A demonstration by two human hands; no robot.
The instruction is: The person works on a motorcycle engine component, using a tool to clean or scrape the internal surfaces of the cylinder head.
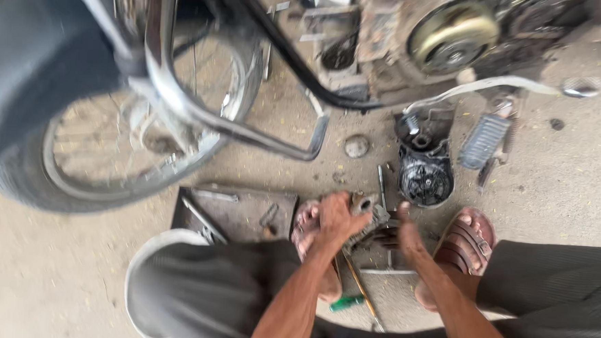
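My left hand [339,222] is closed around a small greasy metal part [364,205] low over the concrete floor, between my two sandalled feet. Just to its right, my right hand [406,240] reaches down to the same cluster of dark metal parts [379,228]; its fingers are hidden behind them, so I cannot tell if they grip anything. Under my forearms on the floor lie a green-handled screwdriver [345,302] and a thin rod [363,289].
A motorcycle stands ahead: front wheel [111,125] at left, crash bar [248,128], engine with a round brass-coloured flywheel [453,34]. A removed black engine cover [425,175] and a footrest [483,141] lie on the floor. A flat tray with tools [236,214] sits at left.
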